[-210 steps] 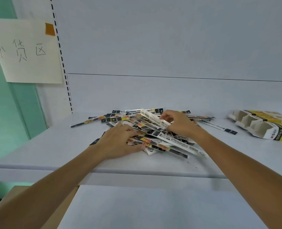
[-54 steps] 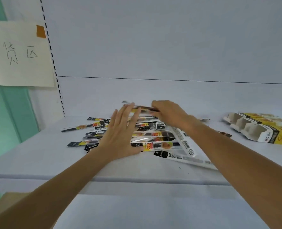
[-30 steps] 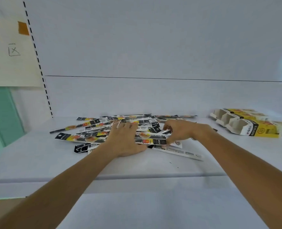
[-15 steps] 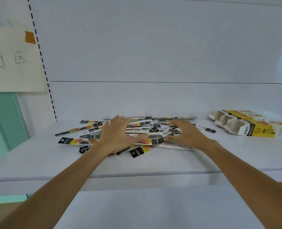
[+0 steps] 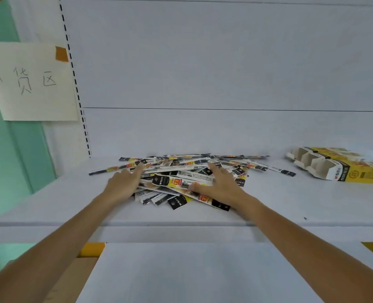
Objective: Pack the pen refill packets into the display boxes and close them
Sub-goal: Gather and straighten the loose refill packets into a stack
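Observation:
A loose pile of pen refill packets (image 5: 181,173), long narrow sleeves printed in black, white and yellow, lies in the middle of the white shelf (image 5: 49,200). My left hand (image 5: 124,182) rests flat on the pile's left side with straight fingers. My right hand (image 5: 218,184) lies spread on the pile's right side, thumb on a packet near the front. Neither hand grips a packet. Yellow-and-white display boxes (image 5: 334,169) lie on their sides at the far right of the shelf, open ends facing left, apart from both hands.
A paper note with handwriting (image 5: 30,82) is taped to the left upright. The shelf's back panel (image 5: 203,132) stands close behind the pile. A lower white shelf (image 5: 192,272) runs below, with a brown carton (image 5: 71,278) at lower left.
Both hands have spread apart to the pile's two sides, and the packets lie bunched more tightly between them. The camera has tilted, showing more of the note.

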A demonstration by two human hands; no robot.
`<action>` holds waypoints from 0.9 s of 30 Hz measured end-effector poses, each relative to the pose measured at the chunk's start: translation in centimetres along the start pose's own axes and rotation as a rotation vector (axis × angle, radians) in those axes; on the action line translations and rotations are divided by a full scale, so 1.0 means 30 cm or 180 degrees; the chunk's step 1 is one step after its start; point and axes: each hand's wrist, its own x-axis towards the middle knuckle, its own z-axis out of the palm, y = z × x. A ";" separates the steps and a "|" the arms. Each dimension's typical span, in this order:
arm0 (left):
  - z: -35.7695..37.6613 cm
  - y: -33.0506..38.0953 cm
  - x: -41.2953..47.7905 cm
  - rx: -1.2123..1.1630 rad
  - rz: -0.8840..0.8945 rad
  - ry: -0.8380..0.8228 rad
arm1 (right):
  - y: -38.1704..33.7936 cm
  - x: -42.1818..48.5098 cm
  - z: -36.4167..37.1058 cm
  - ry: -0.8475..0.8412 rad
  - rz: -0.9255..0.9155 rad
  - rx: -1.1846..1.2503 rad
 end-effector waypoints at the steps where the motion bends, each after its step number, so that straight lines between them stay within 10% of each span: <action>1: -0.003 0.032 -0.028 -0.0253 0.0147 -0.0071 | -0.007 0.012 0.007 0.0013 -0.0024 0.0002; 14: 0.083 0.144 -0.114 0.1469 0.1908 -0.0085 | -0.012 0.010 -0.084 0.0108 -0.0898 -0.0481; 19: 0.099 0.143 -0.088 0.1722 0.2089 0.0211 | -0.065 -0.007 -0.072 -0.0738 -0.1157 -0.1123; 27: 0.045 0.144 -0.082 0.1411 0.2063 -0.0567 | -0.072 0.098 -0.070 -0.0633 -0.1489 -0.2176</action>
